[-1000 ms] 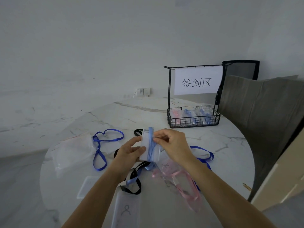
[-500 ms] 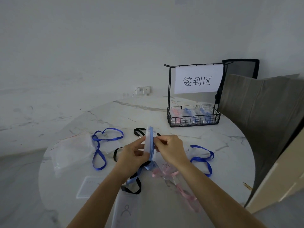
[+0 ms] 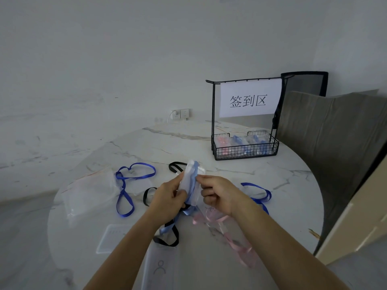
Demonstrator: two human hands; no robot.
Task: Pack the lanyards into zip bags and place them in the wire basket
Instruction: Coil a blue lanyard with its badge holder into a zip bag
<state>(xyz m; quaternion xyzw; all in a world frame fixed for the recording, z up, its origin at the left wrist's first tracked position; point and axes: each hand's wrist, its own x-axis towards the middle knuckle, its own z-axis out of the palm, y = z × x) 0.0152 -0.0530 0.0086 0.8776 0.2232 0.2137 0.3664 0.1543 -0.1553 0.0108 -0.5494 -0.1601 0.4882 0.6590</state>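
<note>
My left hand (image 3: 170, 197) grips a clear badge holder (image 3: 191, 185) above the middle of the round marble table (image 3: 293, 185). A light blue lanyard (image 3: 193, 174) is wound around the holder, and my right hand (image 3: 217, 194) pinches that strap against the holder's right side. Its loose end hangs below my hands. Dark blue lanyards lie at the left (image 3: 125, 185) and right (image 3: 259, 191), a black one (image 3: 167, 237) under my left arm, a pink one (image 3: 232, 239) under my right. The black wire basket (image 3: 246, 150) at the far right holds several filled zip bags.
A pile of empty clear zip bags (image 3: 90, 191) lies at the table's left edge. Two flat badge holders (image 3: 115, 237) (image 3: 160, 268) rest near me. The basket's rack carries a white paper sign (image 3: 249, 100). A grey chair back (image 3: 335, 132) stands to the right of the table.
My hands have kept the holder between them and sunk slightly toward the table. The right hand has shifted from the holder's top to its right side with the blue strap.
</note>
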